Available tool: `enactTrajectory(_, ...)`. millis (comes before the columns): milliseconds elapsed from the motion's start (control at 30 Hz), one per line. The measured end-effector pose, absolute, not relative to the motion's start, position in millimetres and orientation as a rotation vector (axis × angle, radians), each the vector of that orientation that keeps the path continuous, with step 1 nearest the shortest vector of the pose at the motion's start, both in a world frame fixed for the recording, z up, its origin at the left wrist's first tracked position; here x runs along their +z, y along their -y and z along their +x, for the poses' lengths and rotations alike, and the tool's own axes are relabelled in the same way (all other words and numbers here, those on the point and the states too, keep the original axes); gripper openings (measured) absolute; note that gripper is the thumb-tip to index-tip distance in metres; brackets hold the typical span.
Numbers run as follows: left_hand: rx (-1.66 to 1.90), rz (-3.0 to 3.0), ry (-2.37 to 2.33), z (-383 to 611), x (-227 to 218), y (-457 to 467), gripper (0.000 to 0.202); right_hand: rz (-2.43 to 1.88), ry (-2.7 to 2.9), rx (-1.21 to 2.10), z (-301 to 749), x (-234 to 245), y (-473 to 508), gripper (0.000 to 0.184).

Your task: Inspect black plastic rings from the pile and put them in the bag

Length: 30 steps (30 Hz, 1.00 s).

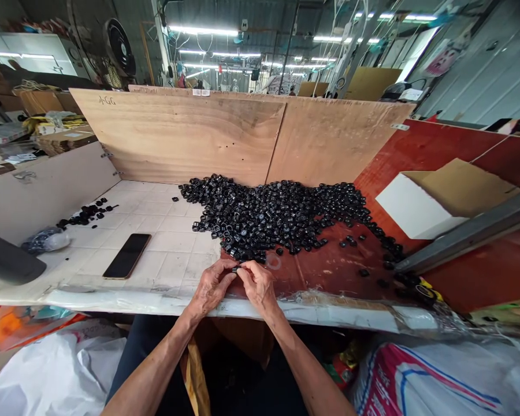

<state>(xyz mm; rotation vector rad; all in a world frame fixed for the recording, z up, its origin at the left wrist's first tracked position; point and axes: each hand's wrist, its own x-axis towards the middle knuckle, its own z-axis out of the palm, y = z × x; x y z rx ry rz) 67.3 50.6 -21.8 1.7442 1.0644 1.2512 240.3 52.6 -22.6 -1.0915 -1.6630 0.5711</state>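
Note:
My left hand (214,283) and my right hand (256,282) meet near the front edge of the bench. Both are closed, with fingertips pinching one small black plastic part (235,270) between them. The part is mostly covered by my fingers, so its exact shape is hard to make out. Just beyond my hands spreads a large heap of small, shiny black ring-like parts (268,214). A flat pale ring (274,262) lies close to my right hand.
A phone (127,256) lies to the left, with a small black pile (86,214) and a plastic bag (47,240) farther left. An open white box (420,208) and a grey metal bar (468,231) stand on the right. Wooden boards (190,136) wall the back.

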Motion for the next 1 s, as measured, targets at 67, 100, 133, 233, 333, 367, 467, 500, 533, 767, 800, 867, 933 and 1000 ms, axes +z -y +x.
enactTrajectory(67,1.246,1.763,-1.075,67.6,-21.9,-50.6,0.023,-1.149,1.675,0.59,239.7,-22.5,-52.9,0.03)
enactTrajectory(100,1.235,1.722,-1.073,68.0,-21.7,-50.6,0.024,-1.161,1.671,0.608,239.7,-22.1,-52.6,0.031)
enactTrajectory(133,1.22,1.658,-1.065,68.5,-21.4,-50.6,0.025,-1.156,1.661,0.627,239.8,-21.9,-52.0,0.029)
enactTrajectory(233,1.165,1.487,-1.028,69.1,-20.0,-51.0,0.028,-1.083,1.618,0.684,239.6,-22.3,-50.8,0.022)
enactTrajectory(333,1.167,1.562,-1.05,68.4,-17.1,-49.4,0.029,-1.101,1.584,0.777,237.1,-21.7,-49.9,0.02)
enactTrajectory(367,1.178,1.629,-1.063,68.4,-15.5,-47.6,0.028,-1.141,1.556,0.844,236.1,-20.2,-48.3,0.02)
enactTrajectory(467,1.195,1.682,-1.047,70.8,-8.7,-35.1,0.025,-1.272,1.453,0.993,235.5,-12.3,-34.5,0.027)
enactTrajectory(500,1.178,1.612,-1.024,72.1,-6.1,-28.4,0.025,-1.279,1.449,0.965,236.7,-9.5,-26.4,0.028)
enactTrajectory(533,1.151,1.517,-1.0,73.5,-3.7,-20.6,0.025,-1.256,1.472,0.897,238.4,-7.2,-16.9,0.027)
enactTrajectory(767,1.066,1.556,-1.069,72.2,-11.4,35.5,0.022,-1.226,1.367,1.09,237.2,-15.3,41.5,0.024)
enactTrajectory(800,1.108,1.647,-1.092,70.8,-14.8,40.0,0.022,-1.263,1.25,1.244,234.7,-17.1,45.1,0.028)
enactTrajectory(867,1.133,1.718,-1.104,68.5,-19.3,45.2,0.024,-1.297,1.13,1.396,232.2,-18.3,49.8,0.031)
enactTrajectory(933,1.05,1.59,-1.071,67.0,-19.6,46.7,0.026,-1.28,1.257,1.237,234.1,-16.9,53.1,0.026)
enactTrajectory(1000,0.948,1.407,-1.007,66.2,-18.3,47.0,0.029,-1.206,1.459,0.977,237.2,-15.4,56.4,0.018)
